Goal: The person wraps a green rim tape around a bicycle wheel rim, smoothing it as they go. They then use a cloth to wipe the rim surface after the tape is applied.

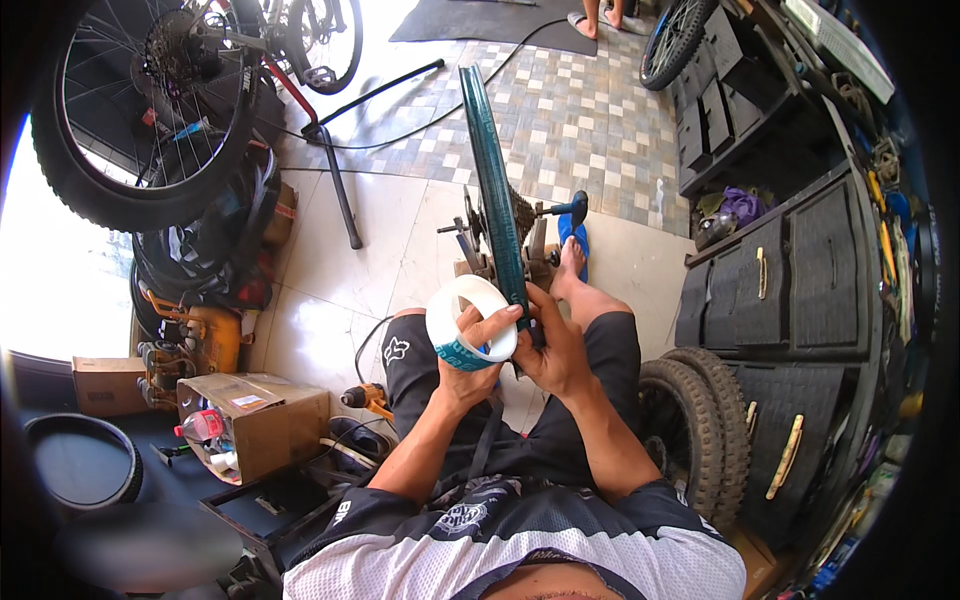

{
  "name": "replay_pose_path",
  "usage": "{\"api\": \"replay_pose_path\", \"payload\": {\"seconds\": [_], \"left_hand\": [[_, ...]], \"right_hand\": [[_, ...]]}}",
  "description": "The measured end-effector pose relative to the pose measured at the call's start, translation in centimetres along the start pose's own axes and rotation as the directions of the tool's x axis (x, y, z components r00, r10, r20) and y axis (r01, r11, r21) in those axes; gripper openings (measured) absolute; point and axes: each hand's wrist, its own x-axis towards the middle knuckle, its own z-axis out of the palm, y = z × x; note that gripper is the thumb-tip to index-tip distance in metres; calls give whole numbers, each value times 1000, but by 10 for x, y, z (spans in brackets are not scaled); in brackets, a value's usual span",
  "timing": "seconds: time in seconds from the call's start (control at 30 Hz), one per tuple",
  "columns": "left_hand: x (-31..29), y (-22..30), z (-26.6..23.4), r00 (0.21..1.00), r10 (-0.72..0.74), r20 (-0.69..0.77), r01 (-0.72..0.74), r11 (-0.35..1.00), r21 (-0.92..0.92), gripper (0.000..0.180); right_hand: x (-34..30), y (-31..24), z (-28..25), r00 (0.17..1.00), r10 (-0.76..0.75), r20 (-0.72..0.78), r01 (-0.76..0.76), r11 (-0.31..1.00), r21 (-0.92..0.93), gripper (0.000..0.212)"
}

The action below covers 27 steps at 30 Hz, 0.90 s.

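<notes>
A bicycle wheel rim, seen nearly edge-on, stands upright between my knees in a wheel stand. Teal tape with pale print lies along its outer channel. My left hand is closed around a roll of tape, white with a teal outer layer, its thumb reaching across the roll toward the rim. Fingers of my right hand are wrapped on the near end of the rim, pressing at its taped edge. Both hands almost meet there. A cassette shows on the wheel's right side, near a dark handle.
A bicycle stands at the far left, by a black stand leg. On the left are a cardboard box, an orange compressor and a drill. Knobby tyres and black drawers line the right. Another person's feet show far off.
</notes>
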Motion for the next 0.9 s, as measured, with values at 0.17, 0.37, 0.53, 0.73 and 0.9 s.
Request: {"api": "replay_pose_path", "payload": {"seconds": [0.17, 0.37, 0.53, 0.73, 0.9], "left_hand": [[2, 1, -1, 1000, 14, 9, -14, 1000, 4, 44], [2, -4, -4, 988, 143, 52, -148, 981, 122, 51], [4, 7, -9, 998, -22, 62, 22, 1000, 2, 48], [1, 14, -20, 993, -116, 13, 114, 934, -338, 24], [0, 16, -31, 964, -261, 45, 206, 631, -748, 50]], "right_hand": [[1, -3, -1, 1000, 24, 16, -25, 999, 30, 63], [1, 2, 0, 1000, -23, 7, 23, 999, 29, 63], [3, -1, -1, 1000, 4, 13, -5, 999, 41, 61], [6, -1, 2, 1000, 17, -25, -17, 1000, -2, 61], [5, 0, 3, 998, 46, -37, -46, 999, -2, 61]]}}
